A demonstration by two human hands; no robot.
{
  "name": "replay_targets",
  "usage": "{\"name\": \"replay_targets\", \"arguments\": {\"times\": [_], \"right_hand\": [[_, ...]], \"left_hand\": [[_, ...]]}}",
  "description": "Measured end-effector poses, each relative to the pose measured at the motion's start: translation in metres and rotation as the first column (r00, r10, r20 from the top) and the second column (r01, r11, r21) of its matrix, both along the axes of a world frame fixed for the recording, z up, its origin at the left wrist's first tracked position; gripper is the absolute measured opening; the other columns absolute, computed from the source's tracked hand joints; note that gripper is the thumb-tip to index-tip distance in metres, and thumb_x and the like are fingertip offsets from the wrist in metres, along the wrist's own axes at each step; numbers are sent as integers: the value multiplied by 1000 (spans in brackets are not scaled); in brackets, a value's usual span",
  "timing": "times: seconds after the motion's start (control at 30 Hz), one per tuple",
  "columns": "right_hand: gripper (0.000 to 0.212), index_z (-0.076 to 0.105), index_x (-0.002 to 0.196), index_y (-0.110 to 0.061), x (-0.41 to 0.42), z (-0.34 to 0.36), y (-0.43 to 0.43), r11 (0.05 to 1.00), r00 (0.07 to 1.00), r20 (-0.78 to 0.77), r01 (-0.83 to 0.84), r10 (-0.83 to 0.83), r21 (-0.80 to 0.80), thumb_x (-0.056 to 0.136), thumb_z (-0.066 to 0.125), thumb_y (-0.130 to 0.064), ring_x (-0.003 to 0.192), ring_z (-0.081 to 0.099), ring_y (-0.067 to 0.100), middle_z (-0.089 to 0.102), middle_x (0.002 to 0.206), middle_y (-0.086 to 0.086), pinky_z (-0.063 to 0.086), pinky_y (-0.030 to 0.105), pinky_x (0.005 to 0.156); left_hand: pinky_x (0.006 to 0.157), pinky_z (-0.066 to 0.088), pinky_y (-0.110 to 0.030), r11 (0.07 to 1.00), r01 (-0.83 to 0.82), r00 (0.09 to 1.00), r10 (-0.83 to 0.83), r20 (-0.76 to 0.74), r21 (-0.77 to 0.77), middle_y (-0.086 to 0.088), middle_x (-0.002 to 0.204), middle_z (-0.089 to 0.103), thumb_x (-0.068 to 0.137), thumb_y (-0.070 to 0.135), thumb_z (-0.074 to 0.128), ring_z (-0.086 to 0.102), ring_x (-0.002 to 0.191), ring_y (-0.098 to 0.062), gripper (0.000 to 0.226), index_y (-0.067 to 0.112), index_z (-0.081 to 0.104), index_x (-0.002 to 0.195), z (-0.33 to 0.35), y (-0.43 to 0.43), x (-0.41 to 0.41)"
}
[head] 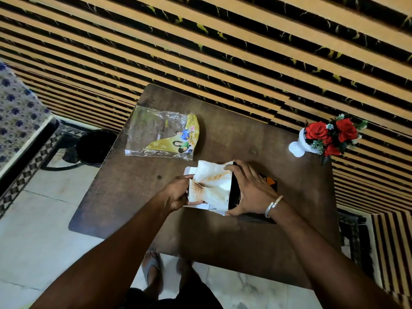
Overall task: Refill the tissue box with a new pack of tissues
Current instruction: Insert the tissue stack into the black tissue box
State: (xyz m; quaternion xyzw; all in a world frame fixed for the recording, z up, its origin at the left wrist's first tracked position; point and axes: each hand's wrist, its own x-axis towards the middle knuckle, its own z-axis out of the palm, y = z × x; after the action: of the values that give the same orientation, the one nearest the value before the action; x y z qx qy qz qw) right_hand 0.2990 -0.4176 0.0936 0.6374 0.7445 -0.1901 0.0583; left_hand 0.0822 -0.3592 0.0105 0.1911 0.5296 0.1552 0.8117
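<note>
A stack of white tissues (pixel 214 184) sticks halfway out of the open left end of a dark tissue box (pixel 270 182) lying on the brown table (pixel 234 139). My left hand (pixel 178 192) grips the stack's left end. My right hand (pixel 252 192) is wrapped over the box at its opening, thumb on the near side and fingers touching the tissues' top edge. White box flaps (pixel 217 211) show under the tissues. The emptied clear and yellow plastic wrapper (pixel 162 134) lies flat on the table's far left.
A white vase of red roses (pixel 323 139) stands at the table's far right corner. A black bin (pixel 95 147) sits on the floor left of the table. The striped wall is behind, and my sandalled feet (pixel 153 270) are at the near edge.
</note>
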Motion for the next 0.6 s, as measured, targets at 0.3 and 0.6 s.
{"name": "replay_targets", "arguments": {"times": [0.3,0.6], "right_hand": [[100,37,127,-29,-11,-6,4,997,995,69,-73,73,8,44,76,-70,143,28,28,22,155,5,32,40,115],[101,37,127,-25,-19,-9,4,998,1000,5,-23,23,59,46,70,-75,143,30,29,24,156,8,32,40,115]], "left_hand": [[69,61,-44,980,101,993,-90,-75,172,-15,97,73,95,12,52,71,85,-32,22,14,73,103,5,-2,25],[58,52,-24,903,274,955,-216,-201,332,-13,87,72,93,-4,43,65,69,-20,32,5,70,107,7,-16,61]]}}
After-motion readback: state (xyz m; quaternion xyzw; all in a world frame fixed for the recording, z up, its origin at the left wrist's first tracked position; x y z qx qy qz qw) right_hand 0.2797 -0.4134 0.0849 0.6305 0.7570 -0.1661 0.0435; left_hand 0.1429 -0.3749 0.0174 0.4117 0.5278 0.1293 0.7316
